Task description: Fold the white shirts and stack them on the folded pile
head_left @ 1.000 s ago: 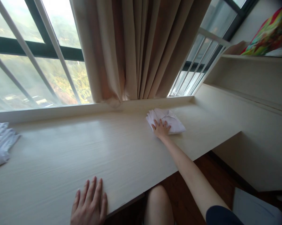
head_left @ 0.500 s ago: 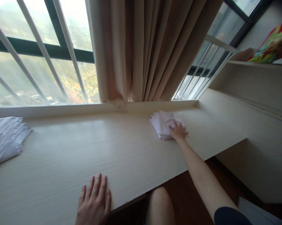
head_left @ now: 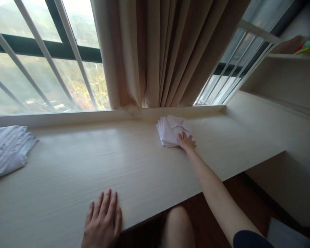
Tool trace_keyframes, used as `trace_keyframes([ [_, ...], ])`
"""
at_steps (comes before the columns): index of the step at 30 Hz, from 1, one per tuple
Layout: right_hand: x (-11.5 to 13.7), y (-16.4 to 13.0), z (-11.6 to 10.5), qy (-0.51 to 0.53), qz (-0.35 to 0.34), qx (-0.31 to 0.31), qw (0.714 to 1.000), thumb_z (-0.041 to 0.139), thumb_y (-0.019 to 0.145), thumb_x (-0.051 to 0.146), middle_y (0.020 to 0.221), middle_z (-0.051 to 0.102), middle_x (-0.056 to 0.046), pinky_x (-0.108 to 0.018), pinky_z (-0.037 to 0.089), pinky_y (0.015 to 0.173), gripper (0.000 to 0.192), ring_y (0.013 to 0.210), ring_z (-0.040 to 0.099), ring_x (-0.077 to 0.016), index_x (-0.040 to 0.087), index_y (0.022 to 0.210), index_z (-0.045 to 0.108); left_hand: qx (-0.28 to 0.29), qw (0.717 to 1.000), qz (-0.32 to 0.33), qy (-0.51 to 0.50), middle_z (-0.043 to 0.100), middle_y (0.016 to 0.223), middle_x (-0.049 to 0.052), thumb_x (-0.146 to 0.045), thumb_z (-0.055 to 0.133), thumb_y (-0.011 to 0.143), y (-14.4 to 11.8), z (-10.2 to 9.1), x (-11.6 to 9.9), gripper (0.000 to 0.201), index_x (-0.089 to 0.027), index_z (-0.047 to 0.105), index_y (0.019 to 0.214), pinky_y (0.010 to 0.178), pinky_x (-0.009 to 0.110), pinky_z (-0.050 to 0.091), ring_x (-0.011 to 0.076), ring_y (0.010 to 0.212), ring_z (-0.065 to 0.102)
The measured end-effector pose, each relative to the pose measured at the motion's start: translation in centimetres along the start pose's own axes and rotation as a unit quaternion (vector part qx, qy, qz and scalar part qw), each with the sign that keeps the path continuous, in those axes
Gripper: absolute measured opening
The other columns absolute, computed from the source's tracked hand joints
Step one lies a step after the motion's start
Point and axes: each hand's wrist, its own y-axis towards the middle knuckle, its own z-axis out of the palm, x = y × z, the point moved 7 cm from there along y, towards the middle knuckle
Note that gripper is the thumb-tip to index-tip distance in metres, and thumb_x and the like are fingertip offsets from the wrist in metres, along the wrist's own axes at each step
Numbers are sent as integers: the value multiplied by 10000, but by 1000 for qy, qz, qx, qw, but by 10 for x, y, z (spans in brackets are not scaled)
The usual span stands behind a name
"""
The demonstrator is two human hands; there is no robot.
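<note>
A white folded cloth and a white stack of cloths lie on the pale cream wood-grain tabletop, beneath a plain beige curtain, white window bars and a dark window frame.

The table looks like pale wood with fine lines, smooth and a bit shiny. The white cloth is soft and folded. The curtain is thick beige cloth. The window bars look like smooth painted metal.
</note>
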Motion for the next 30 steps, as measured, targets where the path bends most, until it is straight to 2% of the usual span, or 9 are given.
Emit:
trace_keyframes([
  [4,42,-19,-8,-46,-42,-56,996,225,951,696,1621,204,-200,-796,164,1031,732,1436,206,-508,294,1540,393,6,1000,2,12,467,1537,104,-373,477,903,-1,-1,0,568,-176,564,1428,1211,531,221,326,1448,387],
  [6,67,-36,-10,-79,-153,-112,979,214,981,642,1657,132,-156,-760,113,1089,691,1488,103,-455,289,1557,356,7,1000,7,22,462,1539,110,-372,478,906,-1,-1,0,564,-164,571,1421,1206,535,226,332,1443,392],
  [9,91,-60,12,-132,-286,-60,947,214,1010,587,1667,177,-59,-724,77,1130,596,1512,97,-382,370,1548,350,11,999,7,31,444,1550,115,-371,476,911,-3,0,0,569,-161,562,1432,1200,543,227,338,1445,387],
  [12,93,-71,26,-163,-283,6,945,221,1023,548,1642,270,-37,-730,64,1129,563,1506,140,-375,377,1540,364,14,1000,4,26,443,1552,111,-366,478,914,-5,1,2,566,-173,554,1441,1205,546,216,341,1447,383],
  [15,102,-94,21,-139,-303,-49,942,240,1033,426,1630,299,-65,-639,66,1185,546,1518,124,-327,269,1530,403,15,1000,2,12,435,1558,106,-356,477,920,-6,4,4,560,-183,547,1448,1207,548,209,343,1455,370],
  [19,117,-165,35,-65,-379,-73,920,298,989,235,1458,521,-126,-421,240,1186,487,1389,380,-245,155,1407,536,23,1000,-9,-5,416,1568,124,-343,461,939,-6,4,4,559,-174,520,1468,1202,569,211,358,1463,351],
  [24,119,-248,67,-43,-365,-5,930,392,954,212,1148,669,-123,-325,445,893,328,1027,614,-238,188,1142,659,63,997,-36,-36,397,1580,135,-331,455,959,-12,-8,-2,549,-176,488,1485,1205,567,234,347,1474,334],
  [28,122,-268,75,-75,-367,10,927,411,963,226,1062,688,-110,-330,431,757,262,915,649,-235,210,1051,657,101,992,-19,-72,399,1585,108,-339,430,980,-16,-21,10,523,-188,479,1478,1204,514,283,299,1478,339],
  [30,122,-266,74,-82,-357,-4,930,421,961,228,1037,694,-113,-338,416,720,241,890,655,-239,211,1035,650,103,992,0,-73,410,1579,113,-304,451,961,-12,-30,34,513,-156,500,1450,1194,468,319,277,1475,346],
])
